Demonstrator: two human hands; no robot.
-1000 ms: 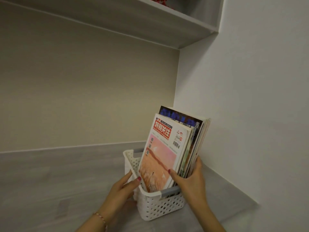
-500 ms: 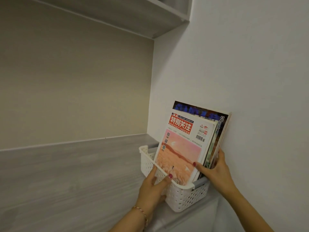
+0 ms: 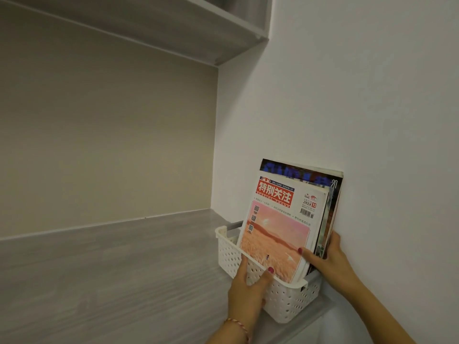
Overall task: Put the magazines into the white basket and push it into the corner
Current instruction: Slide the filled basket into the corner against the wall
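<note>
Fingers of the left hand (image 3: 248, 285) curl over the near long rim of the white basket (image 3: 285, 297), thumb inside against the wall and the other fingers down its outer side, so this grip has the basket's edge. A thin bracelet (image 3: 238, 325) circles that wrist. The right hand (image 3: 327, 260) closes on the magazines (image 3: 285, 219): its thumb lies across the lower right of the front cover and the remaining fingers wrap behind the stack, pinching it together just above the basket's rim.

The magazines stand upright in the basket, tilted slightly back, their far edges touching or nearly touching the white wall (image 3: 372, 120) on the right. The front one has a red title block and a pink landscape picture; a darker cover rises behind it.

The basket is perforated, with a grey handle bar at each short end, and sits on the grey wood-grain counter (image 3: 111, 269) along the right wall, near the front edge and apart from the corner where the beige back wall (image 3: 99, 132) meets the white one. A grey shelf (image 3: 173, 23) runs overhead.
</note>
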